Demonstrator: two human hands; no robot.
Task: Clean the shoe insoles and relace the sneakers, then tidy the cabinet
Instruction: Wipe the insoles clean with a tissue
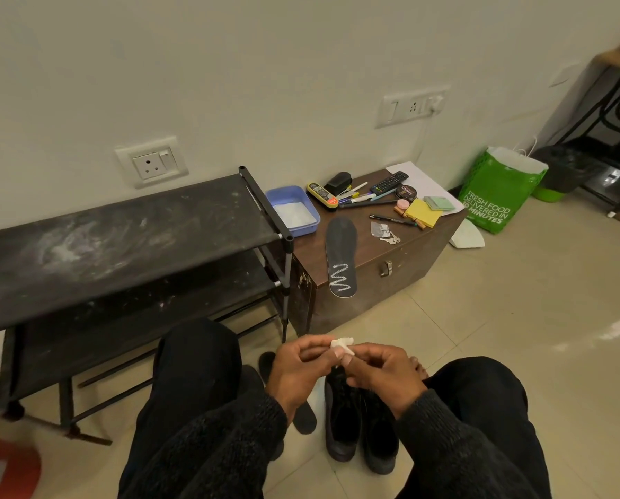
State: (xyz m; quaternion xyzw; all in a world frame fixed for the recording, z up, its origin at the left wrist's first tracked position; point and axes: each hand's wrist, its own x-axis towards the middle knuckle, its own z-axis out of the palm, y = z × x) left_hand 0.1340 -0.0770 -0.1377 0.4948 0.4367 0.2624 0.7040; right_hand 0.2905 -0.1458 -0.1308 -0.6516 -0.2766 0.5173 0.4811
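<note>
**Both hands pinch a white wad above the sneakers**

From the head camera I see my left hand (296, 369) and right hand (384, 376) each with a closed grip on a small white wad (342, 345). Below them the black sneakers (359, 426) stand on the tiled floor (517, 318), one insole (303, 415) beside them. Another insole (341, 255) lies on the wooden chest (391, 279), overhanging its edge, near a blue tray (294, 210), pens and a remote. A dusty black shoe rack (121, 239) stands left against the wall; a green bag (499, 192) sits right.

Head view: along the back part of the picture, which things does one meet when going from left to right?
Black shoe rack → blue tray → insole with white zigzag → yellow sticky notes → green bag.
</note>
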